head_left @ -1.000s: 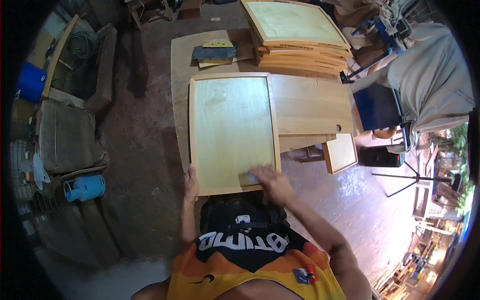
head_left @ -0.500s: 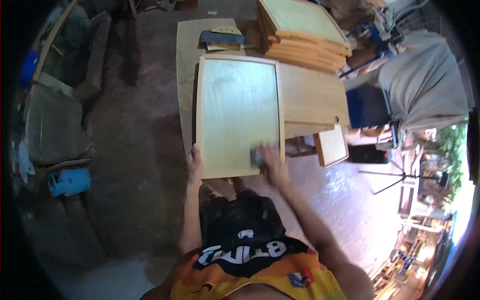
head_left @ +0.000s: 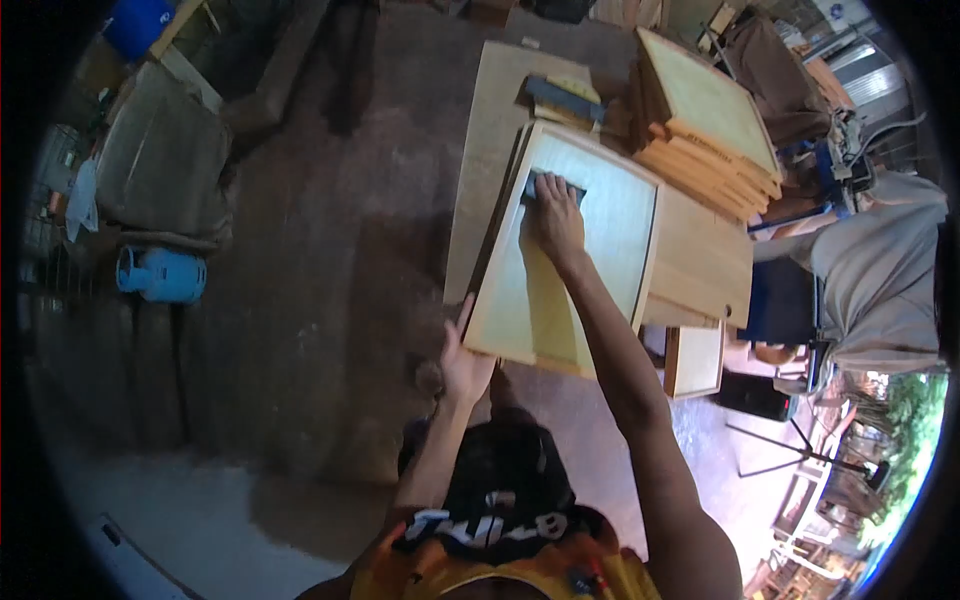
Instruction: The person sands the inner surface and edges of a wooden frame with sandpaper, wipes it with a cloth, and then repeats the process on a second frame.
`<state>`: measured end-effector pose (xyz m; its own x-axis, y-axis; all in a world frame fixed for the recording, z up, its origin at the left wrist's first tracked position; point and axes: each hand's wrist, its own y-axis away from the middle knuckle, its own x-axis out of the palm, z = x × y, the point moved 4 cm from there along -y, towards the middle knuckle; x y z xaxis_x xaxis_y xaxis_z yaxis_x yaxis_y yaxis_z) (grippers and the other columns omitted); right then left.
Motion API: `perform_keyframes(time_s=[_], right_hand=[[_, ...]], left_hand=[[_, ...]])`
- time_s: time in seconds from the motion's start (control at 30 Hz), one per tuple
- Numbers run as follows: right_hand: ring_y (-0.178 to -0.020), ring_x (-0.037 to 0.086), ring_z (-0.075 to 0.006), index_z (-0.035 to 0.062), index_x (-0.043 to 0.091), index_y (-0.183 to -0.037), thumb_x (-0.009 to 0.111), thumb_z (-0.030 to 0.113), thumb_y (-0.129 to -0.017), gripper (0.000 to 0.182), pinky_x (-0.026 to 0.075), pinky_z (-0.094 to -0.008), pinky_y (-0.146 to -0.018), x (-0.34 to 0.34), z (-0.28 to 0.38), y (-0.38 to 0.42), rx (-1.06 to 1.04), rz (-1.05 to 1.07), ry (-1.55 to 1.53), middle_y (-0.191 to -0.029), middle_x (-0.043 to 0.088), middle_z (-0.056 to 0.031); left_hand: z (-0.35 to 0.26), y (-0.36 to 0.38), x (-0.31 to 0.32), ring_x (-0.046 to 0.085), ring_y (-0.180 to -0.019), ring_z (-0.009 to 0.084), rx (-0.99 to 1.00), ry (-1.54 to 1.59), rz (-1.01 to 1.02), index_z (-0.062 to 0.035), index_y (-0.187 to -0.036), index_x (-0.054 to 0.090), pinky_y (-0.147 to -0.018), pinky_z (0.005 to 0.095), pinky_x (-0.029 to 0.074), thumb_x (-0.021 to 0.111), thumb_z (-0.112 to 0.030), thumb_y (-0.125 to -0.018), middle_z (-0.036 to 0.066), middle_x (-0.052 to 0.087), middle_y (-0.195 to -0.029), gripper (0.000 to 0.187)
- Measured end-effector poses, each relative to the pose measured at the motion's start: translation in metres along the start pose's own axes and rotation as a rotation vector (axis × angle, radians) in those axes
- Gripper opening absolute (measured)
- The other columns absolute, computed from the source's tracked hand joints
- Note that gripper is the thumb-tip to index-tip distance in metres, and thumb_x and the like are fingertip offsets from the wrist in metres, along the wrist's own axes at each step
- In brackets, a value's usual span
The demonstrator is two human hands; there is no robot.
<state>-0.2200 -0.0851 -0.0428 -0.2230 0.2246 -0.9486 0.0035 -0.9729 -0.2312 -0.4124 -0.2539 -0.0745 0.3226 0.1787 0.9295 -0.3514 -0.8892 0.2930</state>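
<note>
A framed wooden panel [head_left: 610, 240] lies on a larger board in front of me, its near edge towards my body. My left hand [head_left: 465, 362] grips the panel's near left corner, thumb along the side of the frame. Near the panel's far left corner, my right hand [head_left: 558, 215] presses a dark, flat pad [head_left: 575, 190] against the surface, fingers closed over it. The shadow of my right arm falls across the panel.
Several framed panels [head_left: 710, 110] are stacked at the back right. A dark block [head_left: 565, 98] lies beyond the panel. To the right are a small framed piece [head_left: 695, 360] and a tripod stand [head_left: 805, 450]. A blue gas cylinder [head_left: 165, 275] stands far left.
My right hand has moved with the pad from the panel's near right corner to its far left part. The view has turned, so the panel appears tilted and farther right.
</note>
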Motion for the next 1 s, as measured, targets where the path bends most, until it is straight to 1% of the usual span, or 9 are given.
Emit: perform_keyframes(time_s=[0.13, 0.27, 0.47, 0.53, 0.57, 0.7, 0.8, 0.83, 1.0], right_hand=[[-0.138, 0.039, -0.0350, -0.0015, 0.046, -0.139, 0.055, -0.004, -0.077, 0.063, 0.023, -0.0486, -0.118, -0.028, 0.081, 0.179, -0.231, 0.288, -0.097, -0.143, 0.048, -0.0193], [-0.123, 0.053, -0.0342, 0.0042, 0.052, -0.132, 0.057, 0.001, -0.079, 0.053, 0.042, -0.0445, -0.105, -0.063, 0.048, 0.156, -0.184, 0.347, -0.278, -0.134, 0.056, -0.0175], [-0.119, 0.051, -0.0367, 0.0025, 0.061, -0.112, 0.054, 0.003, -0.080, 0.032, 0.044, -0.0439, -0.098, -0.029, -0.087, -0.038, -0.030, -0.013, -0.074, -0.126, 0.058, -0.0185], [-0.116, 0.052, -0.0384, 0.0022, 0.060, -0.111, 0.055, 0.002, -0.081, 0.031, 0.043, -0.0467, -0.097, -0.010, -0.067, -0.024, -0.007, -0.411, -0.076, -0.119, 0.059, -0.0187], [-0.117, 0.050, -0.0410, 0.0009, 0.060, -0.111, 0.054, 0.000, -0.082, 0.030, 0.040, -0.0492, -0.099, -0.032, -0.026, 0.011, 0.112, -0.007, -0.321, -0.118, 0.059, -0.0196], [-0.133, 0.044, -0.0334, 0.0007, 0.057, -0.126, 0.058, 0.003, -0.082, 0.045, 0.025, -0.0519, -0.115, -0.046, 0.077, 0.205, -0.184, 0.199, -0.292, -0.134, 0.054, -0.0189], [-0.136, 0.044, -0.0273, 0.0076, 0.049, -0.138, 0.058, 0.004, -0.082, 0.057, 0.025, -0.0503, -0.116, -0.105, 0.048, 0.181, -0.026, 0.681, -0.342, -0.145, 0.048, -0.0118], [-0.132, 0.047, -0.0296, 0.0084, 0.051, -0.135, 0.059, 0.005, -0.081, 0.054, 0.028, -0.0520, -0.114, -0.077, 0.002, 0.178, -0.232, 0.327, -0.129, -0.140, 0.052, -0.0135], [-0.133, 0.042, -0.0368, 0.0038, 0.052, -0.131, 0.057, 0.003, -0.082, 0.049, 0.030, -0.0542, -0.111, -0.055, -0.140, 0.036, 0.126, 0.006, 0.026, -0.139, 0.051, -0.0169]], left_hand=[[-0.001, 0.007, 0.003, 0.037, -0.138, 0.0229, -0.044, -0.107, -0.134, -0.0108, -0.152, 0.029, -0.113, 0.0407, 0.030, 0.035, -0.046, -0.103, 0.005, 0.037, -0.152, 0.060], [-0.004, 0.006, 0.004, 0.037, -0.137, 0.0234, 0.001, -0.198, 0.013, -0.0106, -0.153, 0.024, -0.113, 0.0421, 0.030, 0.047, -0.040, -0.101, 0.007, 0.038, -0.151, 0.064], [0.000, -0.003, 0.002, 0.039, -0.136, 0.0233, 0.004, -0.221, -0.023, -0.0082, -0.151, 0.025, -0.113, 0.0425, 0.032, 0.052, -0.032, -0.099, 0.008, 0.039, -0.150, 0.064], [-0.003, -0.002, 0.000, 0.040, -0.136, 0.0231, -0.016, -0.258, -0.051, -0.0089, -0.151, 0.025, -0.113, 0.0423, 0.032, 0.053, -0.032, -0.098, 0.008, 0.039, -0.150, 0.064], [-0.006, 0.000, -0.006, 0.040, -0.136, 0.0231, -0.020, -0.257, -0.074, -0.0093, -0.151, 0.025, -0.113, 0.0422, 0.032, 0.053, -0.032, -0.098, 0.008, 0.039, -0.150, 0.064], [0.002, -0.004, 0.001, 0.040, -0.135, 0.0239, -0.017, -0.196, -0.065, -0.0105, -0.152, 0.025, -0.113, 0.0421, 0.032, 0.053, -0.031, -0.098, 0.008, 0.039, -0.150, 0.064], [-0.001, -0.006, -0.001, 0.040, -0.136, 0.0249, 0.004, -0.155, -0.042, -0.0110, -0.152, 0.025, -0.112, 0.0414, 0.033, 0.056, -0.026, -0.097, 0.009, 0.039, -0.150, 0.064], [-0.002, -0.011, 0.001, 0.040, -0.135, 0.0247, 0.032, -0.173, -0.053, -0.0107, -0.152, 0.025, -0.112, 0.0410, 0.034, 0.057, -0.024, -0.097, 0.009, 0.039, -0.150, 0.064], [0.009, -0.008, 0.003, 0.047, -0.129, 0.0230, 0.110, -0.184, -0.163, -0.0065, -0.144, 0.037, -0.108, 0.0395, 0.039, 0.058, -0.020, -0.096, 0.009, 0.048, -0.142, 0.054]])
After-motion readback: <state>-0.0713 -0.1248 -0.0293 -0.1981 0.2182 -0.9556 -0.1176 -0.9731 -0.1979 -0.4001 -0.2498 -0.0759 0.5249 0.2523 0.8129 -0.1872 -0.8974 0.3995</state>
